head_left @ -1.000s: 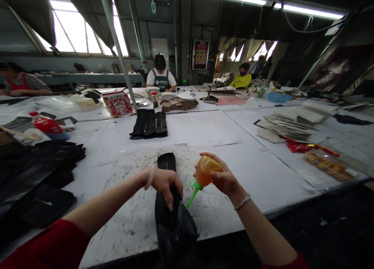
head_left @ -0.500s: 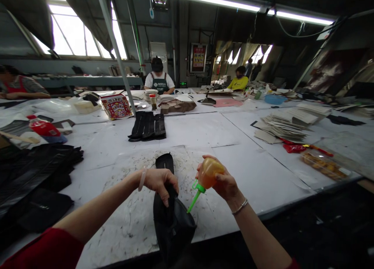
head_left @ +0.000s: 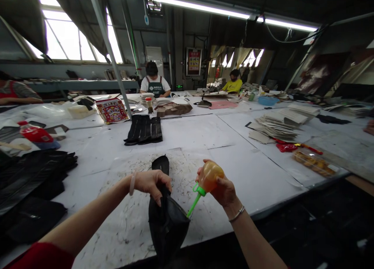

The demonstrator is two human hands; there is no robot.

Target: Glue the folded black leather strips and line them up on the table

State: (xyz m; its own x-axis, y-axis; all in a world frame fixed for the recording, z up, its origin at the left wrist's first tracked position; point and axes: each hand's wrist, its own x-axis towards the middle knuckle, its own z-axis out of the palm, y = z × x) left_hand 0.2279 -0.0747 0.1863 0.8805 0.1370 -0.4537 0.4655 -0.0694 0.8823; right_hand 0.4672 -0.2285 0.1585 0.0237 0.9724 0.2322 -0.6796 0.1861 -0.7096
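By the near edge of the tabletop (head_left: pixel 248 175), the left hand (head_left: pixel 154 183) pinches a black piece (head_left: pixel 174 224) that seems half-done, and the right hand (head_left: pixel 224 191) holds a bottle (head_left: pixel 209 174) to it.

The left hand (head_left: pixel 152 182) grips some black material (head_left: pixel 171 228) over the near edge of the white table (head_left: pixel 184 130), while the right hand (head_left: pixel 224 192) tips an amber bottle (head_left: pixel 210 176), its green nozzle (head_left: pixel 194 204) at the material's edge. Across from me, someone in an apron (head_left: pixel 154 88) sits behind stacked pieces (head_left: pixel 178 108).
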